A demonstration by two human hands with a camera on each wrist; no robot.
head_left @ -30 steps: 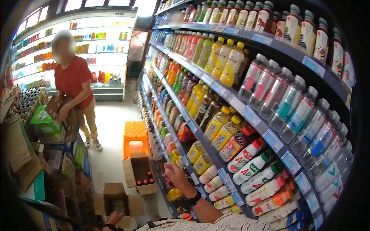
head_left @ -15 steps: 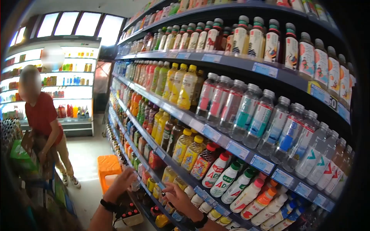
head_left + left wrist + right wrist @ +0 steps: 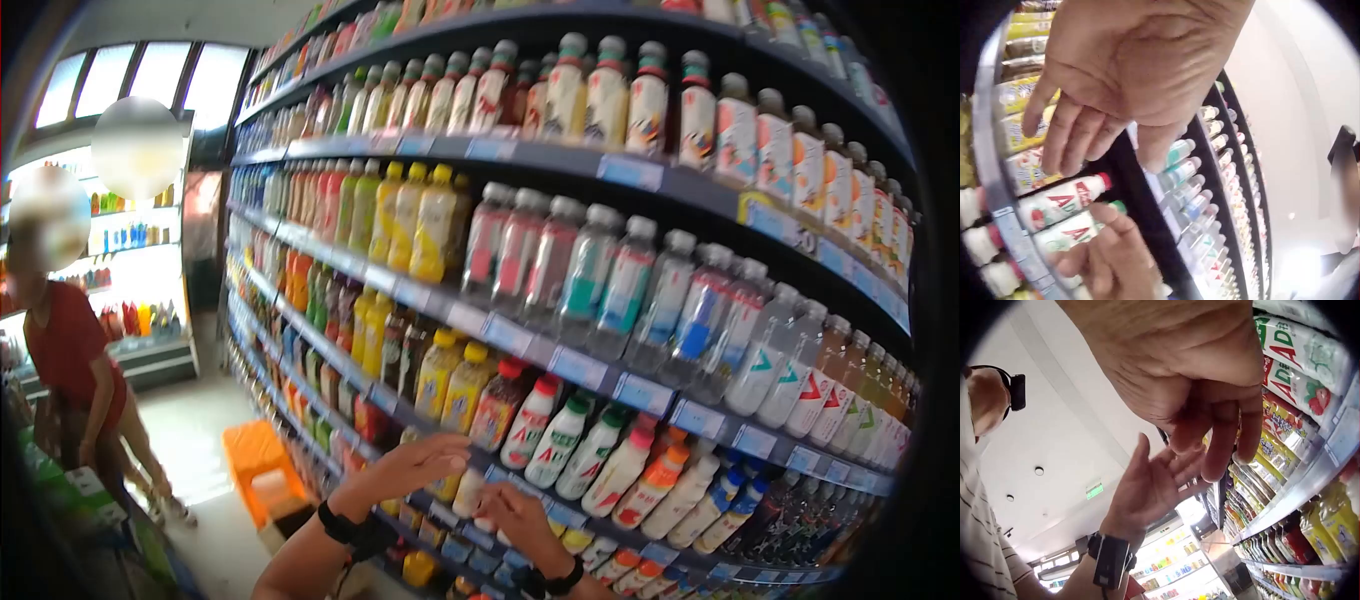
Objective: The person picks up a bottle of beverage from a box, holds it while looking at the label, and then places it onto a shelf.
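My left hand (image 3: 415, 468) is raised in front of the drink shelves, fingers extended and holding nothing. In the left wrist view its palm (image 3: 1129, 62) shows bare. Close beside it is my right hand (image 3: 515, 515), its fingers loosely bent and nothing in them; the right wrist view shows the same empty right hand (image 3: 1191, 375). Both hands are near a row of white "AD" bottles, one with a red cap (image 3: 528, 425) and others with green caps (image 3: 560, 445). Yellow-capped drink bottles (image 3: 465, 388) stand left of these.
Tiered shelves (image 3: 480, 320) packed with bottles run along the right. An orange stool (image 3: 262, 470) stands on the floor at the lower left. A person in a red shirt (image 3: 75, 345) bends over boxes (image 3: 70, 500) at the left. Behind is a lit cooler (image 3: 140, 300).
The head view has turned right and moved nearer the shelves. My left hand has come up from low over a carton to beside my right hand. The person in red has bent lower.
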